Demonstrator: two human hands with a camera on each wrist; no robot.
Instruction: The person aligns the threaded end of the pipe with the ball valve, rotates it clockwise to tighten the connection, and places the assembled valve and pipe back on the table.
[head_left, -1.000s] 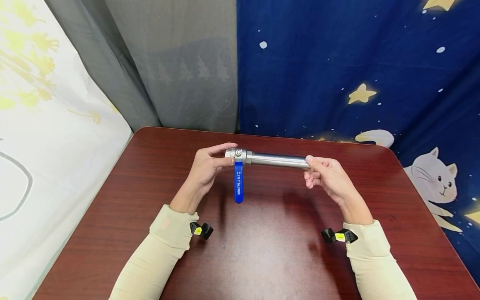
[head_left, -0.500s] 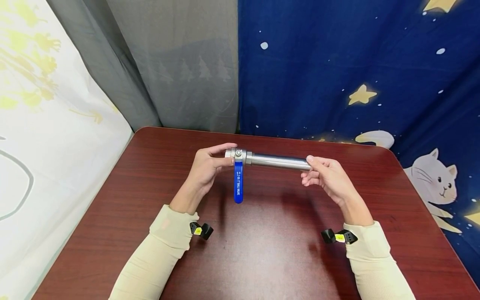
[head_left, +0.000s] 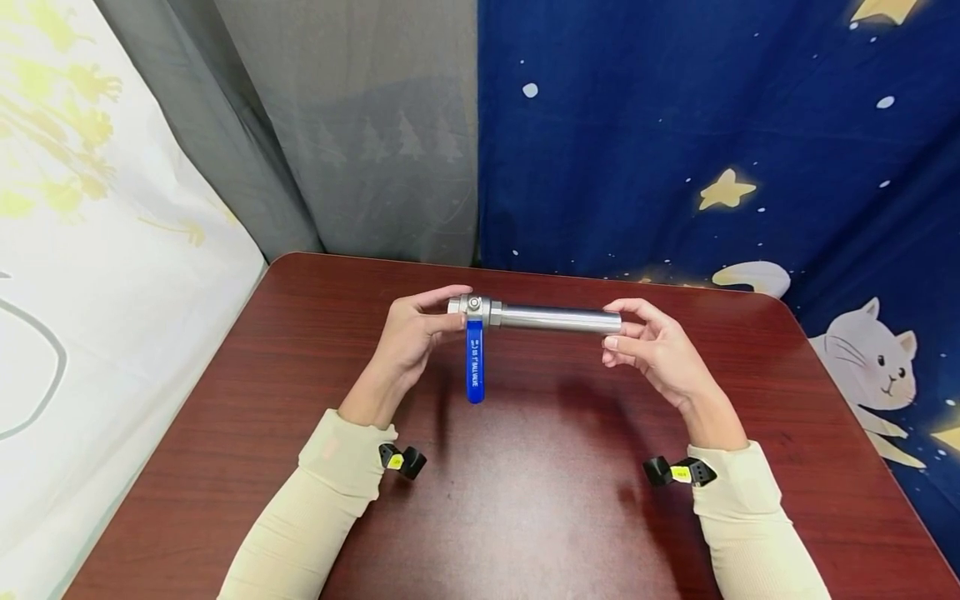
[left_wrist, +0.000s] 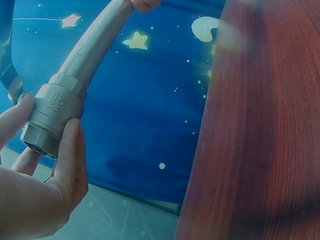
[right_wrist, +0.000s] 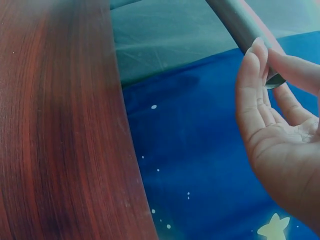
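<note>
A steel ball valve (head_left: pixel 485 311) with a blue lever handle (head_left: pixel 475 362) is held level above the table, joined to a shiny steel pipe (head_left: pixel 558 318) that runs to the right. My left hand (head_left: pixel 408 337) grips the valve body between thumb and fingers, the lever pointing toward me. In the left wrist view, the valve body (left_wrist: pixel 59 105) shows raised lettering and a hexagonal open end. My right hand (head_left: pixel 663 354) pinches the pipe's free end, thumb low at the near side and index finger over the top. The right wrist view shows fingers around the pipe end (right_wrist: pixel 276 81).
Beneath the hands is a dark red wooden table (head_left: pixel 525 517) with rounded back corners. A grey curtain (head_left: pixel 375 150) and a blue star-patterned curtain (head_left: pixel 637 125) hang behind it, and a white cloth (head_left: pixel 112 292) is at the left. Each wrist wears a small black camera.
The right thumb has moved from the top of the pipe end down to its near lower side, and the index finger now reaches over the top. The left hand has barely moved.
</note>
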